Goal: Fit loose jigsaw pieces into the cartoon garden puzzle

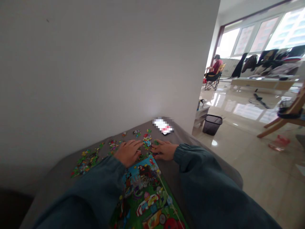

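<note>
My left hand (129,153) reaches over the table with its fingers stretched toward a small cluster of jigsaw puzzle pieces (147,140). On the other side of that cluster, my right hand (165,150) lies low with its fingers apart, their tips at the pieces. I see nothing gripped in either hand, though pieces under the fingertips are partly hidden. Below both hands lies a colourful cartoon puzzle picture (149,194), partly covered by my left sleeve. A larger heap of loose puzzle pieces (87,161) spreads to the left, with more pieces (114,144) scattered along the wall side.
A lit phone (163,126) lies near the far corner of the grey-covered table (228,173), against a plain wall (107,70). Beyond it on the floor stand a black waste bin (212,124) and a wooden chair (292,113). A person (216,66) sits farther back.
</note>
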A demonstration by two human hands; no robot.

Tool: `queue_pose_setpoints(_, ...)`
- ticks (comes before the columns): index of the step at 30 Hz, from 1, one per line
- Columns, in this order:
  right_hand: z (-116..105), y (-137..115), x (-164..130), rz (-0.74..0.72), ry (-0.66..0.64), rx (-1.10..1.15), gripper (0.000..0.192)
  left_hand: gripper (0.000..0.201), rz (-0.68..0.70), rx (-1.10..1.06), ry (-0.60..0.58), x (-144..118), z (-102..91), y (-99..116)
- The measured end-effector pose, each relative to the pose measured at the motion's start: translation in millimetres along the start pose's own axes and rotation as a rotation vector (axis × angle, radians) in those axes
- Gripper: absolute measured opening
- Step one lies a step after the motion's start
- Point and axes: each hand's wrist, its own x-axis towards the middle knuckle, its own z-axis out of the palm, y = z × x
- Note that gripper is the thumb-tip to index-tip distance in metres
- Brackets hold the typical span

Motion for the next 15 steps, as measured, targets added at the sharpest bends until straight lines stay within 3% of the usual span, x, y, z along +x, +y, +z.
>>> queue_pose_setpoints(3, -0.8, 0.7, -0.4, -0.016, 0.007, 0.027, 0.057, 0.045, 0.009, 0.035, -0.027, 31.2, 9.2, 2.4)
queue_pose_setpoints(5, -0.5, 2.6, 2.2, -0.046, 0.058, 0.051, 0.05, 0.041, 0.003, 0.048, -0.058, 42.8, 16.1, -1.3)
queue_pose_setpoints(8, 1.3, 7.0, 10.8, -0.021, 0.29, 0.088, 0.033, 0.032, -0.01, 0.043, -0.067, 52.9, 22.2, -8.6)
queue_pose_setpoints(11, 8.2, 9.9, 23.4, 0.036, 0.533, 0.076, 0.034, 0.027, -0.063, 0.031, -0.053, 63.4, 24.8, -14.1)
queue_pose_setpoints(15, 20.7, 8.6, 38.3, -0.048, 0.522, -0.025, 0.032, 0.025, -0.163, 0.012, -0.039, 77.9, 26.2, -18.5)
